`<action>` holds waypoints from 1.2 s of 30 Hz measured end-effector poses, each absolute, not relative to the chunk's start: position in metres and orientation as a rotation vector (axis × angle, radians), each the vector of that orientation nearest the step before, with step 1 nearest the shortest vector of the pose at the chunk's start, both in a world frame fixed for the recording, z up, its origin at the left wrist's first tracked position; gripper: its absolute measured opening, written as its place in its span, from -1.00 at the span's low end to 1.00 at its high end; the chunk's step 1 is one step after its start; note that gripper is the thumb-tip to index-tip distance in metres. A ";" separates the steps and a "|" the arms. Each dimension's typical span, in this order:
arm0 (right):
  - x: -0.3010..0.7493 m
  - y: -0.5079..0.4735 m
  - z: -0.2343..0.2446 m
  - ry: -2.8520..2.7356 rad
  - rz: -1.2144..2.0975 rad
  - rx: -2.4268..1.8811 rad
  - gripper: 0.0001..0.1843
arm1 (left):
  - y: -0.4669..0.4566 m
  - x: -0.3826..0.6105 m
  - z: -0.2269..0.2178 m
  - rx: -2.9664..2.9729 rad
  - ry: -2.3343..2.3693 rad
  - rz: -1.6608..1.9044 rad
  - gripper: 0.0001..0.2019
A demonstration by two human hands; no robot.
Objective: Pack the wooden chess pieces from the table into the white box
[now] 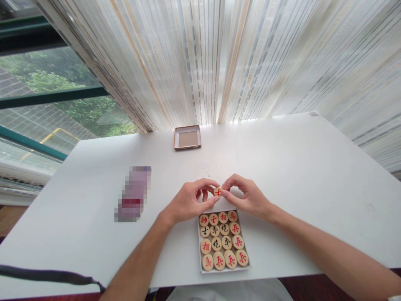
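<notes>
Between the fingertips of both hands is a round wooden Chinese chess piece [217, 192] with a red character, held just beyond the far edge of a white box. My left hand [191, 200] pinches it between thumb and fingers from the left. From the right, my right hand [246, 194] grips its edge with thumb and forefinger. Below them, the shallow open box [224, 270] holds rows of similar pieces, some with red characters and some with black. In the nearest row, a few pieces look stacked on others.
An open box lid [188, 147] lies at the far edge of the white table [297, 167]. A blurred-out flat item [134, 194] rests to the left. A dark strap [46, 274] crosses the near left corner. Striped curtains [200, 62] hang behind the table, beside a window [62, 75].
</notes>
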State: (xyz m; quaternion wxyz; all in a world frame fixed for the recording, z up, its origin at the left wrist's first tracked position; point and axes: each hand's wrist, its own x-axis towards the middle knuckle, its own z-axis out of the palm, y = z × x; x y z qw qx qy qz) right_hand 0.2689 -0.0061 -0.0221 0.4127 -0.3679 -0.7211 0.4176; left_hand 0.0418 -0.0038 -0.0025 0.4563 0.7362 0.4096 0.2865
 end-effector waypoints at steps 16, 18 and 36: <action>0.270 -0.005 -0.023 -1.866 1.012 -0.921 -0.91 | -0.004 0.042 -0.001 1.795 0.991 0.682 -0.72; 0.270 -0.005 -0.022 -1.873 1.000 -0.921 -0.91 | -0.003 0.042 -0.001 1.797 0.994 0.685 -0.72; 0.269 -0.006 -0.019 -1.899 0.929 -0.868 -0.87 | -0.002 0.041 0.000 1.755 1.008 0.660 -0.68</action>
